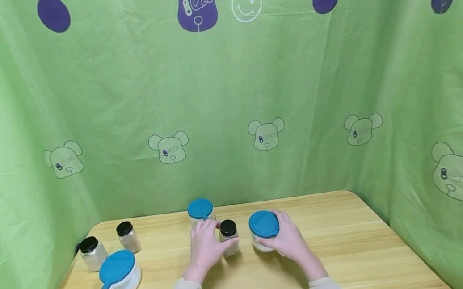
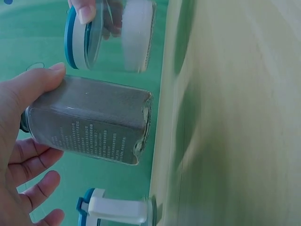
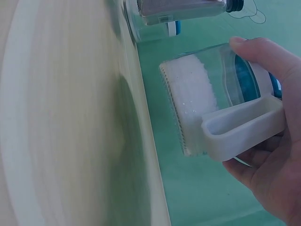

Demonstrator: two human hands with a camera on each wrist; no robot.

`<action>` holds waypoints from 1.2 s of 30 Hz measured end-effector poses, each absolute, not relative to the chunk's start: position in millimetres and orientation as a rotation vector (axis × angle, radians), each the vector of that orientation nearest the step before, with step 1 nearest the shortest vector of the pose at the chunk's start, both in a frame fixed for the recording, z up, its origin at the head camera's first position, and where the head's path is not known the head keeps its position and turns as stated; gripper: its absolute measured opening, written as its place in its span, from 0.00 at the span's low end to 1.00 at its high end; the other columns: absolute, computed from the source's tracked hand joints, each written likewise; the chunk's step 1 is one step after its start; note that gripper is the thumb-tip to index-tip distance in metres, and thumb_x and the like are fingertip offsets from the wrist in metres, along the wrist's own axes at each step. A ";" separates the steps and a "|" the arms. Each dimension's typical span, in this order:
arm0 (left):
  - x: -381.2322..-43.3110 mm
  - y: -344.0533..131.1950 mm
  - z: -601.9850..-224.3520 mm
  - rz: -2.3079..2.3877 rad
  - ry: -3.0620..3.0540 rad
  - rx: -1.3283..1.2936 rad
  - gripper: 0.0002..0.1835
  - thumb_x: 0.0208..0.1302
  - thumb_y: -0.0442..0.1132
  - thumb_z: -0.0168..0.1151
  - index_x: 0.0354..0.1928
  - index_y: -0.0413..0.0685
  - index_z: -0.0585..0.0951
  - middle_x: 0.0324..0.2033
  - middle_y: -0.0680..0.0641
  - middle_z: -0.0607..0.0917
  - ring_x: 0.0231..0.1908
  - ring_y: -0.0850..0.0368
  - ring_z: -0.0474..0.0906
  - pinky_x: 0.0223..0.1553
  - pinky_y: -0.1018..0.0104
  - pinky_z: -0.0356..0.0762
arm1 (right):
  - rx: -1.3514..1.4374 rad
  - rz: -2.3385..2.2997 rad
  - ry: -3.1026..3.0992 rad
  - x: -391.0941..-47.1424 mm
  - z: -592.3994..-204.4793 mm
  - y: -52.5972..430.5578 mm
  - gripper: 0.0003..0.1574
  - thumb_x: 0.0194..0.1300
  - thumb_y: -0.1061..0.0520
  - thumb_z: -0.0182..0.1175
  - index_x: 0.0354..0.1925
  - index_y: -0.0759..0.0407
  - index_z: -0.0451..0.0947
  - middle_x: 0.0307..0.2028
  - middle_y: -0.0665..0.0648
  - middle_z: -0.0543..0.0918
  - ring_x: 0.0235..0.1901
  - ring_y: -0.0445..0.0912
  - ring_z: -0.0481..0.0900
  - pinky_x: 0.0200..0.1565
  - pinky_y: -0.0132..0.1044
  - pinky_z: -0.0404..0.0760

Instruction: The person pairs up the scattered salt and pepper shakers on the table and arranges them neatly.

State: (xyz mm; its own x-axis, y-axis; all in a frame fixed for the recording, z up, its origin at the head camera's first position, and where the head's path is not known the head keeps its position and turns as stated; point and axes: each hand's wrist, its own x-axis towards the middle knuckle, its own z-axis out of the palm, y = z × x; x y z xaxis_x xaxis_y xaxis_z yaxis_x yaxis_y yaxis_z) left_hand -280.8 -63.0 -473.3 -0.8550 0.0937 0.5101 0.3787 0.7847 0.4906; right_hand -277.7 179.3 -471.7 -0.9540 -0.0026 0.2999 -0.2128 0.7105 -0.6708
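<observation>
Two hands hold jars just above the wooden table. The left hand grips the dark-filled jar near its black cap, thumb on one side and index finger on the other, the remaining fingers loosely bent. This jar is upright, near the middle of the table, its base raised off the surface. The right hand has thumb and fingers curled around the upper part of the handled jar, which has a blue lid, a white handle and white contents; it too is clear of the wood, well apart from the other hand. Behind the left hand, the back jar, also blue-lidded, stands near the rear edge. Toward the table's left side sit a squat jar with a blue lid and white handle, a black-capped jar just beside it, and another clear jar behind, capped in black. Green printed cloth hangs around the table.
</observation>
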 end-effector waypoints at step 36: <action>-283.4 -27.8 -472.9 -0.829 -2.497 -0.446 0.32 0.40 0.65 0.75 0.43 0.53 0.82 0.42 0.54 0.85 0.46 0.56 0.72 0.55 0.50 0.68 | 0.037 1.033 -2.642 -277.9 -472.8 232.0 0.64 0.44 0.37 0.76 0.68 0.66 0.59 0.61 0.68 0.71 0.59 0.64 0.74 0.58 0.63 0.75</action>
